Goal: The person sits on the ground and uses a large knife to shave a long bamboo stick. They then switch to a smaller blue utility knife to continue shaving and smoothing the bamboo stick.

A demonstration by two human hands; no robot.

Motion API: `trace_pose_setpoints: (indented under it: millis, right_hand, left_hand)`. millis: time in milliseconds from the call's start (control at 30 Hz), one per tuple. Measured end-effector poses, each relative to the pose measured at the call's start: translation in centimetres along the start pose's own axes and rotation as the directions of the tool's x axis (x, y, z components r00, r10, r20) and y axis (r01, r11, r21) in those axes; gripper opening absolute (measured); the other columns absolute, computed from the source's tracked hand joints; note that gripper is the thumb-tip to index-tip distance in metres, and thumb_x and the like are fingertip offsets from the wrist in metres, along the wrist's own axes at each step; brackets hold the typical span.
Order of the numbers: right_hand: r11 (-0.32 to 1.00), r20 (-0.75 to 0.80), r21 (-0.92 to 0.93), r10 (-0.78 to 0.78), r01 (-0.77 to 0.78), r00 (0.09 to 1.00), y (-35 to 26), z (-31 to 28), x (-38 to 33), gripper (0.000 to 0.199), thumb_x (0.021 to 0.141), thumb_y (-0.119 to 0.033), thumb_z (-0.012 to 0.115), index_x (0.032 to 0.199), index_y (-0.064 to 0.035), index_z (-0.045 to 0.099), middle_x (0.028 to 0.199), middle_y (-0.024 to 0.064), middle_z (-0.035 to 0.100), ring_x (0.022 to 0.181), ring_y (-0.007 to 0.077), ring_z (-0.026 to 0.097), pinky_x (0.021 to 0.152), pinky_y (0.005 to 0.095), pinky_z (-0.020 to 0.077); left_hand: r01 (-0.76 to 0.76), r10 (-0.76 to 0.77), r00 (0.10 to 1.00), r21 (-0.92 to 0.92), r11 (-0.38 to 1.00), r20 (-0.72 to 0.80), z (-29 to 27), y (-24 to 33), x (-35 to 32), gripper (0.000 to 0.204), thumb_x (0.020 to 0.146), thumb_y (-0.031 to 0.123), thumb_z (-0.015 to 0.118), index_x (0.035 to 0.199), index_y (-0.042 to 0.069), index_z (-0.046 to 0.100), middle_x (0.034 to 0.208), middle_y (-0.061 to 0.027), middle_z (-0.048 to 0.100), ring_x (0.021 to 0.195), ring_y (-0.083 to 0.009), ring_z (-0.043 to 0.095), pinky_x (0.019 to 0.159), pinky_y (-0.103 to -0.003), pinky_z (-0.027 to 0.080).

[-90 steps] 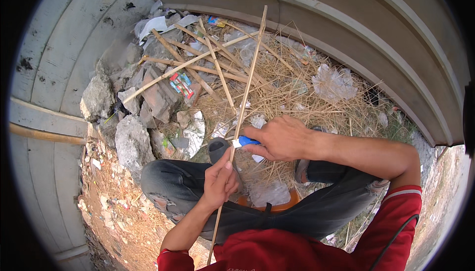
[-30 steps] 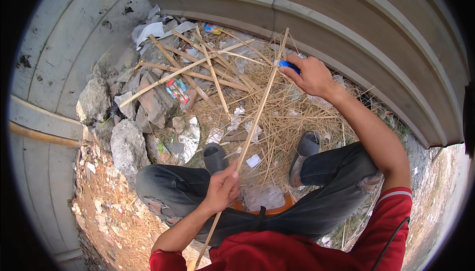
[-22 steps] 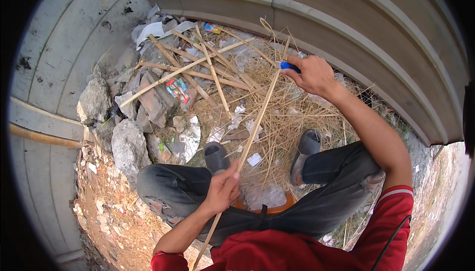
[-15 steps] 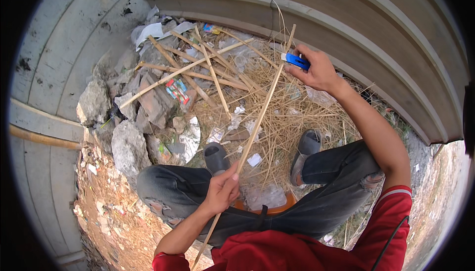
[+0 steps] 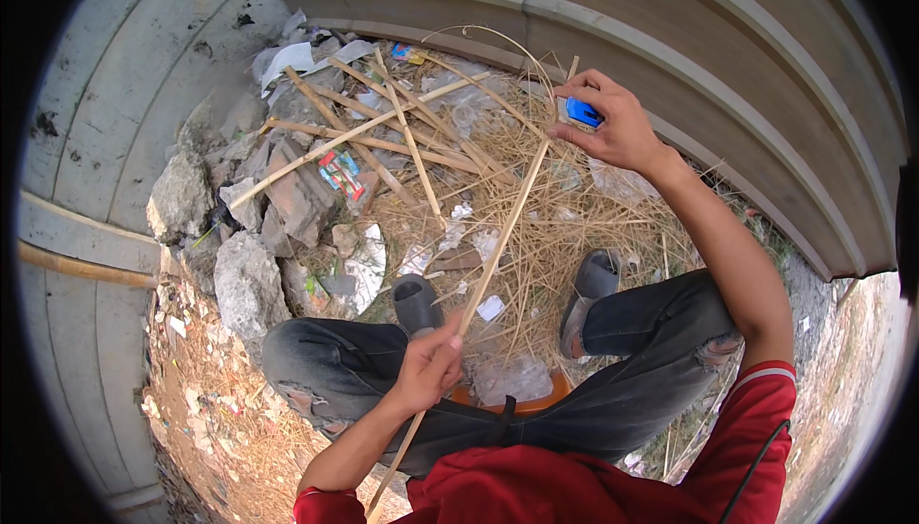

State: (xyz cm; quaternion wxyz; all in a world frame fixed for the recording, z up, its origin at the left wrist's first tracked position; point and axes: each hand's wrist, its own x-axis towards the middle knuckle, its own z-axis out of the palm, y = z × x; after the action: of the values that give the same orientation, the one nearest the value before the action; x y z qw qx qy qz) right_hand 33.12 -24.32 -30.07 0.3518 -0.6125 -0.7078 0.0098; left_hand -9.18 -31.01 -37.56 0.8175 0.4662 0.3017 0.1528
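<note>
1. Right hand [image 5: 622, 130] has moved from beside the left hand [image 5: 428, 371] to the far end of the bamboo strip [image 5: 507, 232] since three seconds earlier.
2. Strip position: above the straw [image 5: 574, 227]; long axis lower left to upper right, tip pointing away from the body.
3. Left grip: pinching the strip.
4. Right grip: closed around the blue utility knife [image 5: 582, 113], at the strip; blade hidden.
5. Strip's near end: reaches the lower picture edge; termination unclear.

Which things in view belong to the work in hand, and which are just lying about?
In use:
long wooden strip, in the left hand
blue cutter, in the right hand

Lying about:
grey rocks
colourful wrapper
dry straw
other strips, untouched; whether they belong, unclear
</note>
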Motion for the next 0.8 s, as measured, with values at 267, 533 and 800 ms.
trace_pose_setpoints:
  millis: [267,533,800]
  right_hand:
    - [0.977,0.208,0.206,0.018,-0.062,0.978,2.6,0.3,-0.1,0.023,0.088,-0.018,0.08,0.099,0.0,0.072,0.09,0.0118,0.069,0.085,0.0251,0.068,0.073,0.039,0.0528]
    - [0.636,0.174,0.553,0.544,-0.538,0.821,2.6,-1.9,0.3,0.036,0.099,-0.039,0.071,0.1,-0.0029,0.072,0.071,-0.0002,0.067,0.054,0.0041,0.049,0.047,0.0216,0.0401]
    - [0.537,-0.224,0.646,0.813,-0.543,0.537,4.5,-0.5,-0.2,0.057,0.092,-0.049,0.075,0.116,0.0028,0.07,0.097,0.0125,0.075,0.065,0.0091,0.059,0.049,0.0255,0.0443]
  left_hand:
    - [0.033,-0.033,0.999,0.072,0.997,0.006,0.1,-0.3,-0.1,0.049,0.112,0.018,0.044,0.159,0.008,0.037,0.056,0.004,0.036,0.046,-0.0062,0.03,0.049,-0.025,0.03]
    - [0.026,-0.032,0.999,0.181,0.983,0.031,0.4,-0.2,-0.1,0.051,0.111,0.022,0.049,0.157,0.003,0.04,0.059,0.0063,0.041,0.052,-0.0027,0.038,0.05,-0.022,0.032]
    - [-0.053,0.057,0.998,0.181,0.982,-0.017,0.3,-0.4,0.3,0.05,0.111,0.019,0.047,0.157,0.001,0.039,0.059,0.0055,0.043,0.05,-0.0028,0.038,0.048,-0.022,0.033]
